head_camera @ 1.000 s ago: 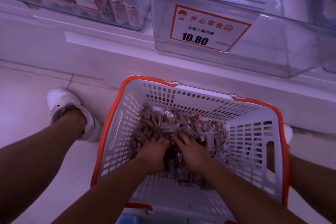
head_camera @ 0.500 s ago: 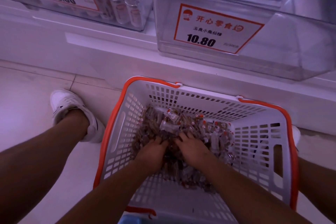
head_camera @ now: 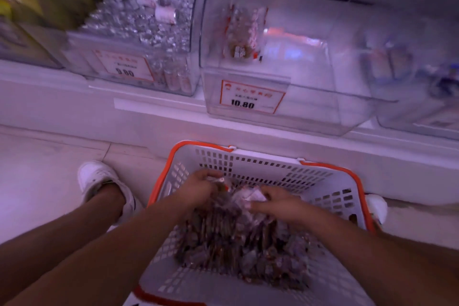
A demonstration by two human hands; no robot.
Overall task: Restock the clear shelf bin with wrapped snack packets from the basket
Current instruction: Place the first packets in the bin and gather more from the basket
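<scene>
While both hands, left hand (head_camera: 198,187) and right hand (head_camera: 275,202), clutch snack packets (head_camera: 238,236) beneath them, cup firmly to avoid spills before the clear bin (head_camera: 310,107) above.

White basket (head_camera: 330,182), orange rim

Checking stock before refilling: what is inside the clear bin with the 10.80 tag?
The clear bin holds one small cluster of wrapped packets at its back left; elsewhere its floor shows bare. Glare blurs the right side.
</scene>
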